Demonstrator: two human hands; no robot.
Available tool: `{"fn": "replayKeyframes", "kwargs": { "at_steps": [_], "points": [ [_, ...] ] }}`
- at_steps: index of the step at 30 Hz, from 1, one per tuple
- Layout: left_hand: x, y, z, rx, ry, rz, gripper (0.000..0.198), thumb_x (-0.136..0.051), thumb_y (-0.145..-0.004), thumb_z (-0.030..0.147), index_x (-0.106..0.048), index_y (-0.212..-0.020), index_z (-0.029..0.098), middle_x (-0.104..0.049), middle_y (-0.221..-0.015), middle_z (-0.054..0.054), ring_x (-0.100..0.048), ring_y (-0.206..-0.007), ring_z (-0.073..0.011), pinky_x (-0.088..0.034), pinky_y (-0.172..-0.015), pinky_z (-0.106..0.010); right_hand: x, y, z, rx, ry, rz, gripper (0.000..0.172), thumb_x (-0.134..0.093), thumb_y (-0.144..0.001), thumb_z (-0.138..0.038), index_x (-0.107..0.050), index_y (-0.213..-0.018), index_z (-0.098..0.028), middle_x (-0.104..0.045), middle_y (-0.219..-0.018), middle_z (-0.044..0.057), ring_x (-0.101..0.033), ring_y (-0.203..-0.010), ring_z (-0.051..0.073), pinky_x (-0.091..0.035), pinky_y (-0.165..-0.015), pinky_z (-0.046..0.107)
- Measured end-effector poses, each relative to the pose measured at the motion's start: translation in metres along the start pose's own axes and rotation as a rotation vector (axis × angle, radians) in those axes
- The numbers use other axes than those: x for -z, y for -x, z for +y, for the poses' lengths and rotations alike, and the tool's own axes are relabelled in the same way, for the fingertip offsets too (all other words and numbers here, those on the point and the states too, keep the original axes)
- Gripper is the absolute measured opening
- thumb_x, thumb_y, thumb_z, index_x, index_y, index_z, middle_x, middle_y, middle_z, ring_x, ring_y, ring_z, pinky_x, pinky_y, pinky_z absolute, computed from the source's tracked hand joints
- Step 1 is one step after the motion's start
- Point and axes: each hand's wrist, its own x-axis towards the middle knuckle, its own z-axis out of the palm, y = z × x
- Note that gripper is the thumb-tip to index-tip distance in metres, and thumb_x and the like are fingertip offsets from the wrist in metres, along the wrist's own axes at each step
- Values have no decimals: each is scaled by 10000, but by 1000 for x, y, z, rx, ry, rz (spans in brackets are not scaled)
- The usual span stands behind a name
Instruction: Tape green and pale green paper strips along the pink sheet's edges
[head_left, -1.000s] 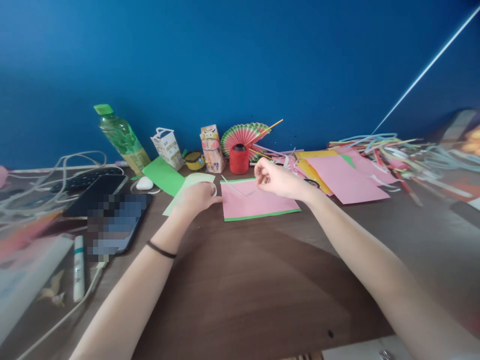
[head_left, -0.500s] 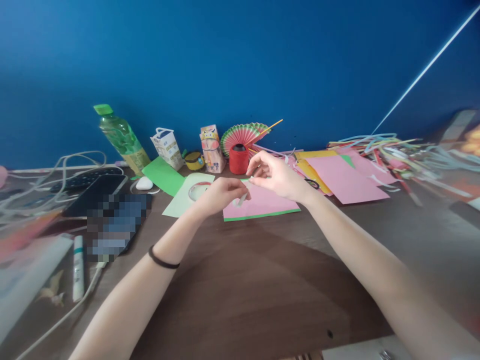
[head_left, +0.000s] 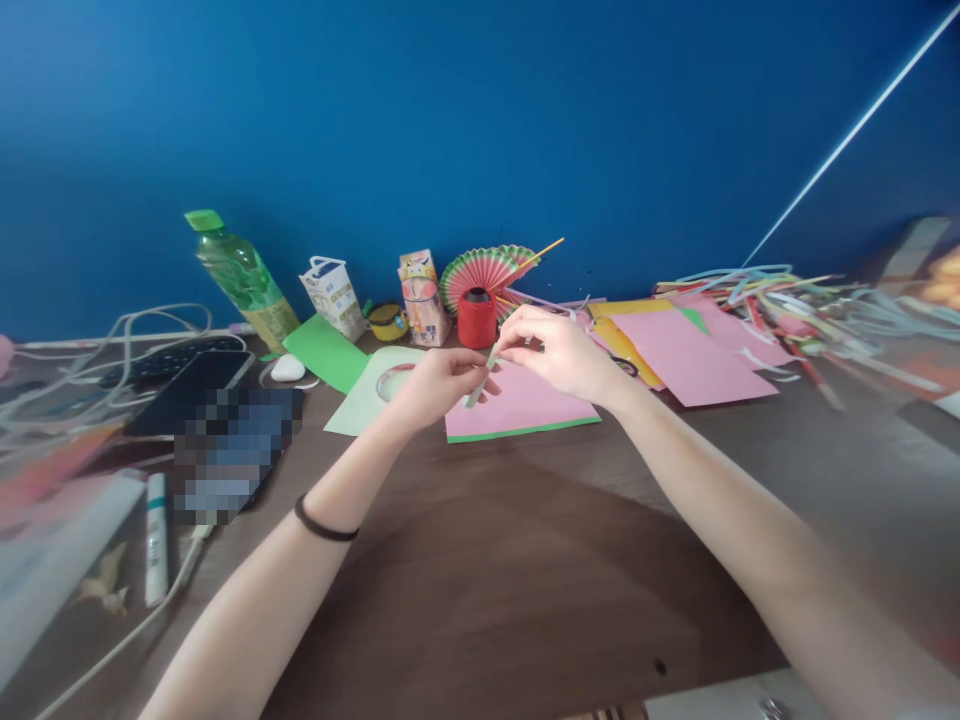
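A short whitish strip (head_left: 480, 386), perhaps tape, is pinched between my two hands above a pink sheet with a green edge (head_left: 540, 408). My left hand (head_left: 435, 385) grips it with thumb and fingers. From the other side, my right hand (head_left: 559, 350) holds the upper end of the strip between thumb and forefinger. A roll of tape (head_left: 390, 383) lies on a pale green sheet (head_left: 349, 415), partly hidden behind my left hand. Beyond the hands stands a red cylinder with a dark top (head_left: 476, 322).
A folded paper fan (head_left: 472, 270), a decorated box (head_left: 422, 300), a milk carton (head_left: 335, 300) and a green bottle (head_left: 240, 275) line the blue wall. Black-handled scissors (head_left: 624, 368) lie by pink sheets (head_left: 697, 365). At left are a phone (head_left: 240, 450), marker (head_left: 156, 540) and cables.
My hands have come closer together. The strip, earlier curled below my left fingers, now runs slanted and straighter up to the right fingertips.
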Motion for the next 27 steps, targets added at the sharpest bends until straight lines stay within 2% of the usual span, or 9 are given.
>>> {"fn": "replayKeyframes", "kwargs": {
  "at_steps": [6,10,13,16,18,21,24,27],
  "points": [
    [0,1,1,7,68,-32,216,-505,-754,264,-659,-873,169,-701,-741,-32,-635,-651,-149,-501,-596,-258,-1,0,0,10,-10,13,109,-531,-793,-206,-603,-711,-196,-552,-839,20,-526,-746,137,-418,-684,296],
    [-1,1,2,42,114,-38,168,-513,-736,228,-646,-811,157,-696,-736,-36,-632,-656,-143,-501,-622,-261,-1,0,0,5,-31,28,101,-546,-783,-206,-611,-707,-194,-557,-829,21,-529,-747,139,-417,-671,293],
    [-2,0,2,66,137,79,131,-511,-700,157,-577,-813,149,-684,-712,-39,-608,-585,-125,-466,-534,-235,1,-1,0,-15,-68,41,88,-554,-778,-217,-627,-734,-194,-564,-845,25,-534,-760,141,-422,-669,291],
    [-3,-2,0,25,143,242,225,-478,-671,86,-483,-878,174,-634,-596,19,-556,-479,-97,-412,-467,-202,2,-1,-1,-60,-138,33,97,-556,-774,-232,-643,-765,-191,-576,-872,30,-542,-789,146,-432,-695,299],
    [-3,-3,-1,-4,169,272,183,-460,-666,74,-493,-819,170,-612,-592,29,-550,-484,-84,-424,-495,-201,3,-1,-1,-90,-214,6,107,-553,-771,-230,-650,-785,-187,-584,-887,32,-551,-811,149,-439,-723,308],
    [-4,-4,-2,23,306,255,80,-474,-684,111,-544,-705,144,-627,-671,-7,-582,-574,-87,-472,-599,-226,2,-2,-1,-125,-338,-34,134,-543,-769,-219,-656,-833,-185,-595,-923,37,-566,-839,153,-455,-745,321],
    [-8,-3,1,64,443,267,64,-515,-704,163,-572,-709,134,-652,-729,-34,-609,-639,-101,-494,-712,-266,0,-2,0,-147,-422,-43,165,-539,-762,-198,-660,-873,-181,-598,-946,43,-580,-863,156,-470,-775,339],
    [-11,-2,5,64,462,295,80,-557,-700,193,-584,-731,124,-670,-768,-54,-616,-665,-110,-495,-756,-286,-2,-2,1,-146,-450,-35,191,-540,-754,-179,-663,-901,-185,-597,-968,45,-582,-906,166,-476,-810,354]
  ]
}}
